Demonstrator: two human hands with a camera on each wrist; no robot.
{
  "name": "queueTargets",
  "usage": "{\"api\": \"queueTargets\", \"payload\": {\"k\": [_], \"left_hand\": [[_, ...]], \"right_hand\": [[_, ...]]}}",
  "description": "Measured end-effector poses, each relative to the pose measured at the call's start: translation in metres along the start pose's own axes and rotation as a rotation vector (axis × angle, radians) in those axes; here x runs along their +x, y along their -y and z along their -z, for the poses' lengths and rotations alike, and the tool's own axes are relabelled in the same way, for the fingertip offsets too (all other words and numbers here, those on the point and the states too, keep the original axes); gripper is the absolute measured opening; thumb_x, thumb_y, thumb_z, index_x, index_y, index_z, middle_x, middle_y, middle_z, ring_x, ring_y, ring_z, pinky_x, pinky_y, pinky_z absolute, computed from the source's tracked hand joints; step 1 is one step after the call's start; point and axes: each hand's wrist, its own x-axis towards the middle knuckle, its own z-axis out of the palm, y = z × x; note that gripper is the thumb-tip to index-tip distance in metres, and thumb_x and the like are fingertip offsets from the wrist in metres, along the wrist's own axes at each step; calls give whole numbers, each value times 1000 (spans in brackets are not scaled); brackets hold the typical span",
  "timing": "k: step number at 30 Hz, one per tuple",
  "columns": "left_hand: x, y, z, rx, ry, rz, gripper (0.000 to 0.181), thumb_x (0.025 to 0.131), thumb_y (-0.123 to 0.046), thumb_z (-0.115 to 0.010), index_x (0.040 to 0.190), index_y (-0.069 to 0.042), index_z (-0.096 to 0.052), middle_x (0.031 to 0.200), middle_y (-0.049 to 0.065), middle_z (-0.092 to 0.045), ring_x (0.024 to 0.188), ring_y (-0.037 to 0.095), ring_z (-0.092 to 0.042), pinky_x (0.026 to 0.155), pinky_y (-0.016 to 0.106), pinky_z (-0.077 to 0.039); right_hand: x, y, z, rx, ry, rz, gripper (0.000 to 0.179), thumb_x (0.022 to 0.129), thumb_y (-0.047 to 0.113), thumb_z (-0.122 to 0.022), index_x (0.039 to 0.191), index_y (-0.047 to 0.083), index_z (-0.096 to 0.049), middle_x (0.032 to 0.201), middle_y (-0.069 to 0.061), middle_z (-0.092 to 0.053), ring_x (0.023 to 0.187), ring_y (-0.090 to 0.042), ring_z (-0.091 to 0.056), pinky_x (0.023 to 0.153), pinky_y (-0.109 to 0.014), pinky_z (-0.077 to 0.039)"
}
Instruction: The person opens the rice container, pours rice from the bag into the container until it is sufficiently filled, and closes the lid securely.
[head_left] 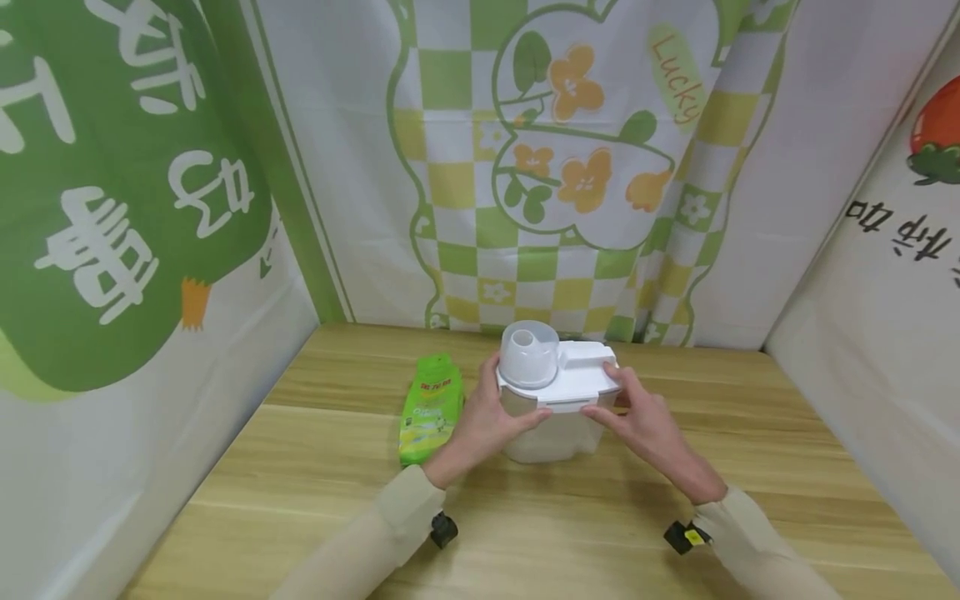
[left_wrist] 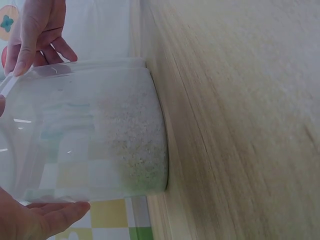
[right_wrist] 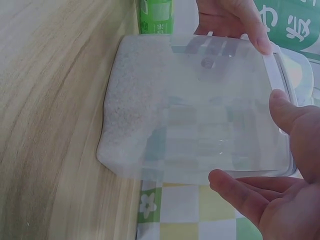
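Observation:
A clear plastic storage container (head_left: pixel 553 440) stands upright on the wooden table, with pale rice-like grains (right_wrist: pixel 134 85) in its lower part. Its white lid (head_left: pixel 577 379) is on, and a clear measuring cup (head_left: pixel 528 354) sits over the lid's left side. My left hand (head_left: pixel 487 417) grips the container's left side just under the lid, thumb by the front clip (head_left: pixel 567 404). On the opposite side my right hand (head_left: pixel 651 421) holds the upper edge, its thumb at the clip's other end and fingers along the side wall. Whether the clip is fastened cannot be told.
Left of the container, close to my left wrist, a green packet (head_left: pixel 431 408) lies on the wooden table (head_left: pixel 570 533). Printed cloth hangings (head_left: pixel 465 192) enclose the back and both sides.

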Motion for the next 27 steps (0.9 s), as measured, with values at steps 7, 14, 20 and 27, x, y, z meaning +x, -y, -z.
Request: {"api": "queueTargets", "payload": {"k": [7,14,20,27], "left_hand": [[0,0,-2,-1,-4,2,110,71,-44,-87,152,-13,-19,147,11,-46,135,27,-47,112,47,-40],[0,-1,-2,-14,-7,8,110,71,-45,-86,152,-13,-19,146,10,-46,135,26,-47,112,46,-40],[0,0,-2,-21,-31,-10,110,70,-43,-87,152,-12,-20,145,11,-47,134,26,-48,112,46,-40],[-1,-2,-5,12,-61,-4,109,70,-42,-87,151,-10,-22,144,12,-47,132,27,-49,109,46,-43]], "right_hand": [[-1,1,1,-10,4,-28,60,81,30,-80,126,7,-49,123,-30,-63,92,-34,-73,68,-38,-61],[0,2,1,-15,3,-30,56,81,29,-80,122,7,-50,126,-28,-62,91,-34,-73,67,-38,-61],[-1,4,-1,-9,-3,-43,53,81,32,-81,117,8,-50,115,-27,-68,85,-31,-74,63,-33,-60],[-2,6,-1,29,3,-61,52,81,32,-80,115,9,-48,115,-27,-68,85,-32,-74,63,-30,-60]]}}
